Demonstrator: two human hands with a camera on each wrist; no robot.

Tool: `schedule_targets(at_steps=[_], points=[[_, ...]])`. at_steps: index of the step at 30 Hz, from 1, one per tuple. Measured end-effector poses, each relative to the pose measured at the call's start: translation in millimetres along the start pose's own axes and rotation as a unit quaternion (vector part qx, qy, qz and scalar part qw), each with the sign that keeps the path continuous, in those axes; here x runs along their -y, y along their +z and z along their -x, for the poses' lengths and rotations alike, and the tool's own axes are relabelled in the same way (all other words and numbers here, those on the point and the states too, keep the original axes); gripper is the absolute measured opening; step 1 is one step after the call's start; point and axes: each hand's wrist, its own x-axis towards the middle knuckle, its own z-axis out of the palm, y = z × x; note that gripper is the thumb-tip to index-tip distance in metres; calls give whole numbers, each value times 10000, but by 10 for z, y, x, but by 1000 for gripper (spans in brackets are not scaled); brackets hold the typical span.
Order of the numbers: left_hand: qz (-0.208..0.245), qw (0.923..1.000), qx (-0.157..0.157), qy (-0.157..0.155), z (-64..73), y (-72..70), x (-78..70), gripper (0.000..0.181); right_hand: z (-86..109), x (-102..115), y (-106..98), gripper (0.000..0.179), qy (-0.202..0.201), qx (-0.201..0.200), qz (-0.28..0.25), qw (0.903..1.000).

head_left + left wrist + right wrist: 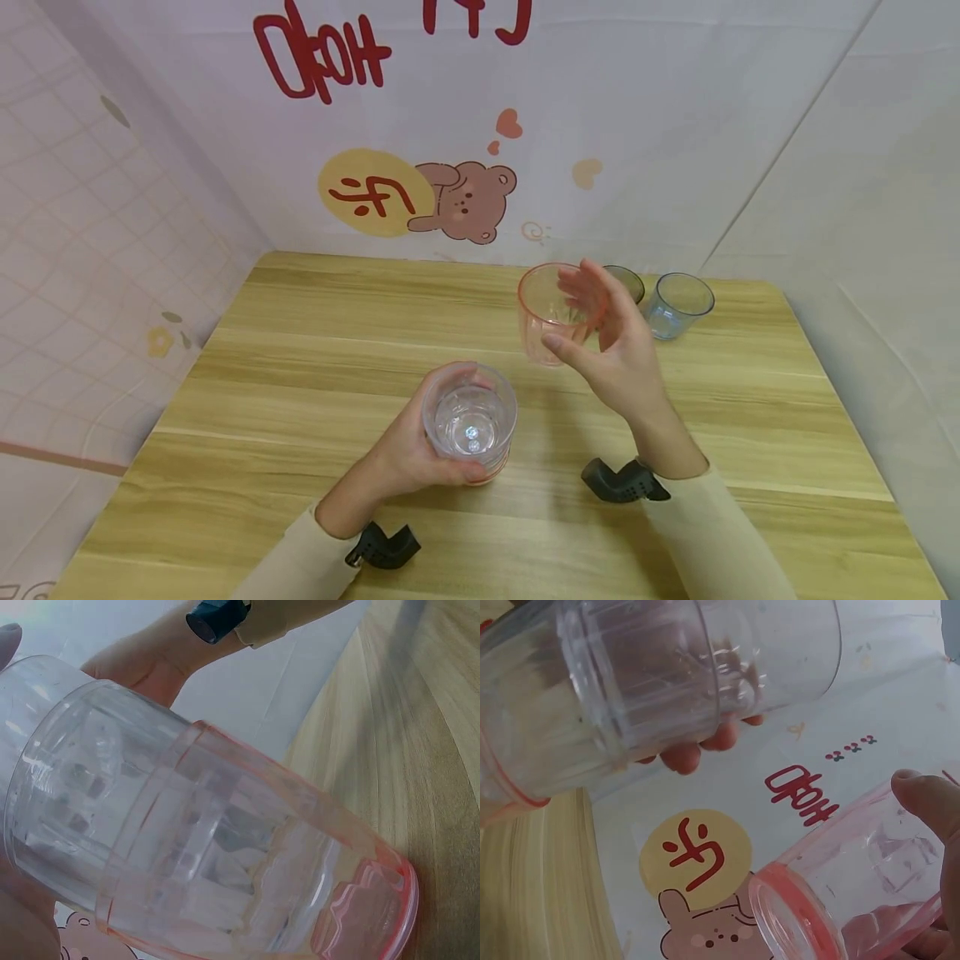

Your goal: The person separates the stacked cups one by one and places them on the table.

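My left hand (408,446) grips a stack of nested clear cups (480,417) with its thumb along the near side. At the bottom of that stack sits a pink-tinted cup (367,900), close to the tabletop; whether it touches the wood I cannot tell. My right hand (626,358) holds a separate pink-rimmed cup (542,333), tilted a little, thumb on the near side and fingers round the far side. This cup is held up to the right of the stack, apart from it. Both the stack and the pink cup (795,915) show in the right wrist view.
Behind my right hand a dark olive cup (630,282) stands partly hidden. To its right is a blue cup (671,323) near the back edge. The wooden table (300,350) meets a white printed cloth (637,100) at the back and sides.
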Motion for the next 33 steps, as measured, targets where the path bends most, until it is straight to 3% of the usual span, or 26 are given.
schedule_targets(at_steps=[11, 18, 33], points=[[120, 9999, 27, 64, -16, -2, -16, 101, -1, -161, -19, 94, 198, -107, 428, 9988], [154, 9999, 15, 36, -15, 1, -14, 102, -8, -245, -33, 91, 800, -133, 938, 9923], [138, 9999, -44, -56, -6, 3, -11, 99, -19, -521, -93, 90, 1705, -229, 1144, 9784]])
